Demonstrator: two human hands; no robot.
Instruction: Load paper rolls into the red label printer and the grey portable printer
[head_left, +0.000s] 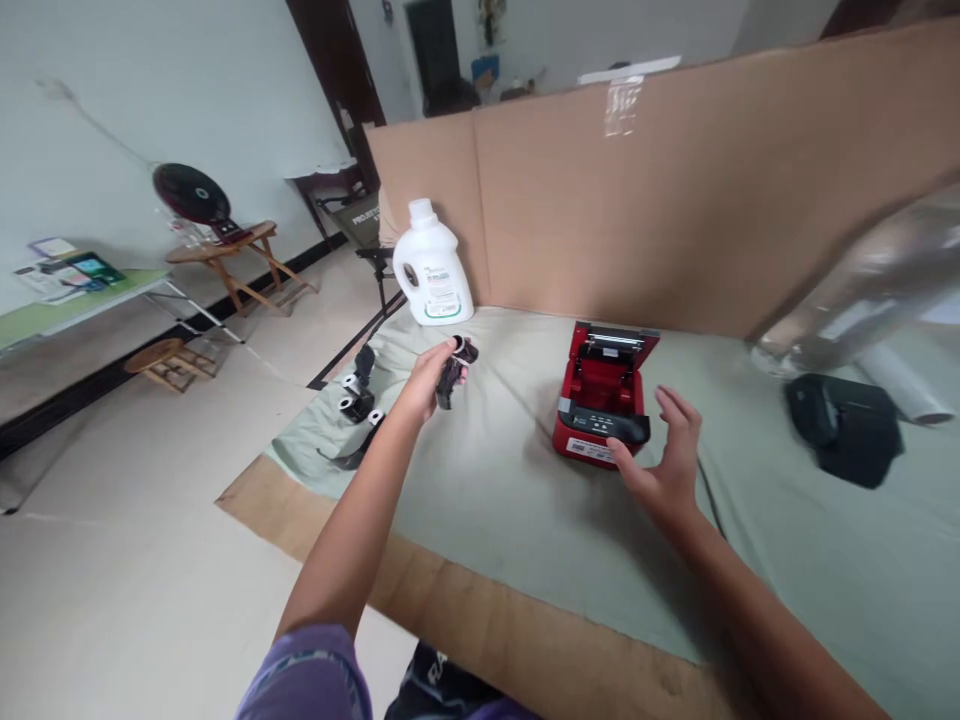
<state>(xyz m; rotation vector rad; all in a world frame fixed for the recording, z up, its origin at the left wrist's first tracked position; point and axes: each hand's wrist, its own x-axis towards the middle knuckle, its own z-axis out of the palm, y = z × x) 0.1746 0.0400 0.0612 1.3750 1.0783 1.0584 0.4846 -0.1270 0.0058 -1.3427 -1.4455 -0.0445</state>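
Head view looks down over both forearms onto the table (pixel 480 600), which is covered by a pale green cloth (pixel 487 480) with bare brown board showing along the near edge.

Left hand (pixel 426 385) is up over the left part of the table, its fingers clenched around a small black part (pixel 456 368) with a pale end. The part is lifted clear of the cloth, between the hand and the white jug (pixel 432 262) that stands upright at the far left corner. Just beside that hand, along the left edge, lies a loose cluster of black pieces (pixel 357 398), some with white ends.

Right hand (pixel 666 455) is spread wide with nothing in it, palm turned to the left and fingers fanned. It hovers right at the front right corner of the red printer (pixel 602 405), and I cannot tell whether the thumb touches the casing. The printer sits near the middle of the table with its lid tipped up, the red inside showing.

Over by the right edge rests a black device (pixel 847 428), with a white roll (pixel 904 385) just behind it. A cardboard wall (pixel 675 200) runs along the far edge.
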